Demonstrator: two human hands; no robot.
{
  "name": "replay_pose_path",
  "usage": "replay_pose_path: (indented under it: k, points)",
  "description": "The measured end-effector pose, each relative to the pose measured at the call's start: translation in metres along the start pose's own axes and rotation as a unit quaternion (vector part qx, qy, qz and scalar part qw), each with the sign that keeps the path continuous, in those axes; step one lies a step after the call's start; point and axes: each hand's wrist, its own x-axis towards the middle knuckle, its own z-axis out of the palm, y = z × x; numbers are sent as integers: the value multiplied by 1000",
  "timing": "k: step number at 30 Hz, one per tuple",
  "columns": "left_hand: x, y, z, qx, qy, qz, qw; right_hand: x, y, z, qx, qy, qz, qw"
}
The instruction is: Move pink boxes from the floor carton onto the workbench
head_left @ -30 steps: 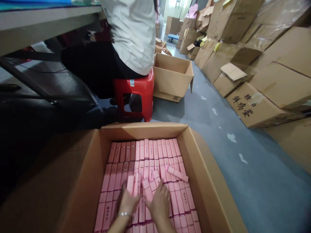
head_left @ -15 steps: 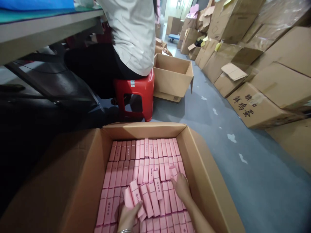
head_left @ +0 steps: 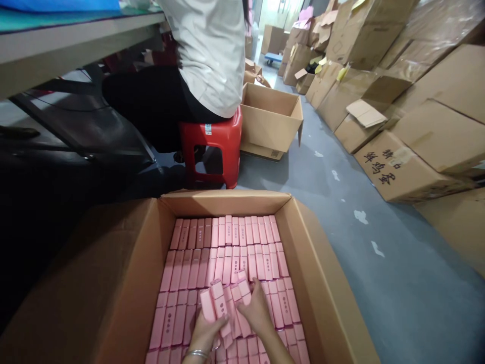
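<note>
Inside a large open carton (head_left: 322, 273), slim pink boxes (head_left: 185, 268) stand packed in several rows. My left hand (head_left: 204, 333), with a silver bangle at the wrist, is closed around a couple of pink boxes (head_left: 220, 303), one marked with dark round dots. They lean at a tilt above the packed rows. Close by on the right, my right hand (head_left: 259, 311) has its thumb and fingers around another tilted pink box (head_left: 244, 290). Between the hands, more loose pink boxes (head_left: 234, 316) lie slanted over the layer. My fingertips are partly hidden.
A person in a white top (head_left: 212, 55) sits on a red plastic stool (head_left: 231, 136) ahead, beside a table (head_left: 83, 45) on the left. An open carton (head_left: 269, 121) stands behind the stool. Stacked cartons (head_left: 435, 136) line the right side of the grey floor (head_left: 341, 227).
My right hand has moved left from the right-hand rows, where a dotted box now stands in line, to the loose boxes. My left hand keeps hold of its boxes, slightly shifted right.
</note>
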Motion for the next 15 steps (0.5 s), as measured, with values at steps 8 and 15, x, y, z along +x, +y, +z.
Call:
replay_pose_path:
  k: [8, 15]
  points:
    - [-10, 3, 2, 39, -58, 11, 998, -19, 13, -3, 71, -53, 23, 996]
    - [-12, -1, 7, 68, -65, 18, 995, -34, 20, 5, 151, -52, 36, 987]
